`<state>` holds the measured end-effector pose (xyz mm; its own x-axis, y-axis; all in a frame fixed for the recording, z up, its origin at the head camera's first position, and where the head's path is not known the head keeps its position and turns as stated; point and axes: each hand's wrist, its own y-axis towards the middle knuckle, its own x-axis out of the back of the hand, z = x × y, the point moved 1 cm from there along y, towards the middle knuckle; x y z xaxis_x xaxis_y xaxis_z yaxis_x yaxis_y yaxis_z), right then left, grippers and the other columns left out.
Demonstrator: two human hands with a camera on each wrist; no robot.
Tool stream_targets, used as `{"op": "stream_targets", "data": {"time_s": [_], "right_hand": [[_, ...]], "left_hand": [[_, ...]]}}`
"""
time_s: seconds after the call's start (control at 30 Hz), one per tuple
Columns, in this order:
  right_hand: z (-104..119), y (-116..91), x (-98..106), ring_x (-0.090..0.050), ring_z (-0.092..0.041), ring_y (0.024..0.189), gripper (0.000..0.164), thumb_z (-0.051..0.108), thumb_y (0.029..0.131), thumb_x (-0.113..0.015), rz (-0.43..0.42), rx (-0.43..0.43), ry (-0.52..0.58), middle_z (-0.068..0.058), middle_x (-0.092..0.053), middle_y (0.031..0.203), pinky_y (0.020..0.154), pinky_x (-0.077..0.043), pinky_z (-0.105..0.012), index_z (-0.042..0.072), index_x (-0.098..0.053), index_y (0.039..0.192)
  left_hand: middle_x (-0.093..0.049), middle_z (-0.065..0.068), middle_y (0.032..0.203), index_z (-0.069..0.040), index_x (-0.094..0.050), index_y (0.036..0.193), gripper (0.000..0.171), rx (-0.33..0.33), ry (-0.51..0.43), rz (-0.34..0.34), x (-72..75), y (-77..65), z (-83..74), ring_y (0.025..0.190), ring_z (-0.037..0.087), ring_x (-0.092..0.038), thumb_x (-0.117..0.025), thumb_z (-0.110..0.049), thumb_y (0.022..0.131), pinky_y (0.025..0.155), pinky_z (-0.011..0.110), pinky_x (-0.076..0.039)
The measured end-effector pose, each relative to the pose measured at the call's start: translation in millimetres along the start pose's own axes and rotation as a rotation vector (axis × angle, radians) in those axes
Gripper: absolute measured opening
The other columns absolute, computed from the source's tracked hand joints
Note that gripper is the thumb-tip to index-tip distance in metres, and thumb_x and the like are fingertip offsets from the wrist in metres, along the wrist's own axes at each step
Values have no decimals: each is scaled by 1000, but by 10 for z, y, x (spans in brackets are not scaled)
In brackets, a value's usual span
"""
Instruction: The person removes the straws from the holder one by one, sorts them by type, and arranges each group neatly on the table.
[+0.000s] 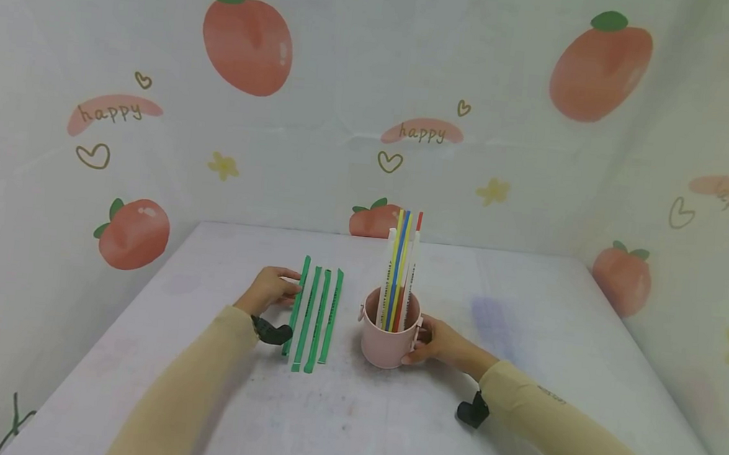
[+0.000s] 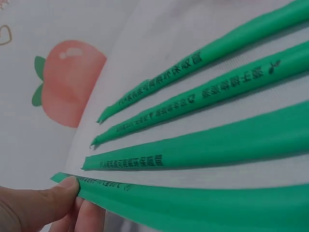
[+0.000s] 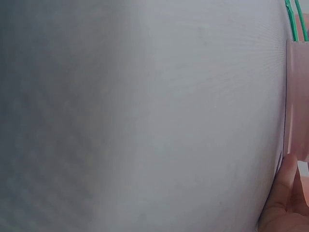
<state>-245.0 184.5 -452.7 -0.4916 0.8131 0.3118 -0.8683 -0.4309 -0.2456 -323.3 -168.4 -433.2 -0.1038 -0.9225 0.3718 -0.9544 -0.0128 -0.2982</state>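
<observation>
Several green-wrapped drinking straws (image 1: 331, 315) lie roughly side by side on the table, with dark print along their wrappers. My left hand (image 1: 273, 288) pinches the leftmost wrapped straw (image 2: 193, 205) near its far end, between thumb and fingers. To the right of the row, a small pink bucket (image 1: 386, 346) stands upright, holding several long straws (image 1: 397, 274) in white, yellow, blue and red. My right hand (image 1: 442, 344) grips the bucket's right side, by its small side handle. The right wrist view catches only the bucket's wall (image 3: 298, 101) and part of the hand.
The white table (image 1: 347, 428) runs back to a hanging cloth (image 1: 318, 158) printed with peaches, hearts and "happy". A bluish-purple smudge (image 1: 499, 326) marks the tabletop right of the bucket. A dark green tie (image 1: 15, 421) hangs at the lower left.
</observation>
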Motion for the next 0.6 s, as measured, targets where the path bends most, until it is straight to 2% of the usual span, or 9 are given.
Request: {"op": "stream_targets", "data": {"time_s": [0.27,0.47,0.6], "right_hand": [[15,-3,-16,-49,-27,123,82,9,73,-84,-1,-2,-18,-16,-52,138,110,-39,-45,0,-41,142],[6,7,-11,-48,-28,125,81,9,74,-84,7,-3,-14,-17,-51,139,110,-38,-44,-1,-41,142],[6,-8,2,-50,-25,122,82,16,72,-86,12,16,-9,-15,-54,136,108,-40,-41,0,-43,140]], "left_hand": [[-66,10,94,1,-60,126,35,18,46,-6,-47,-18,50,69,11,-61,-63,-2,91,59,20,-55],[-65,11,94,1,-60,125,36,29,91,-11,-59,-27,53,70,11,-60,-64,-3,90,59,21,-55],[-65,11,93,1,-61,125,36,32,107,-12,-64,-16,60,69,12,-59,-65,-2,90,58,21,-55]]}}
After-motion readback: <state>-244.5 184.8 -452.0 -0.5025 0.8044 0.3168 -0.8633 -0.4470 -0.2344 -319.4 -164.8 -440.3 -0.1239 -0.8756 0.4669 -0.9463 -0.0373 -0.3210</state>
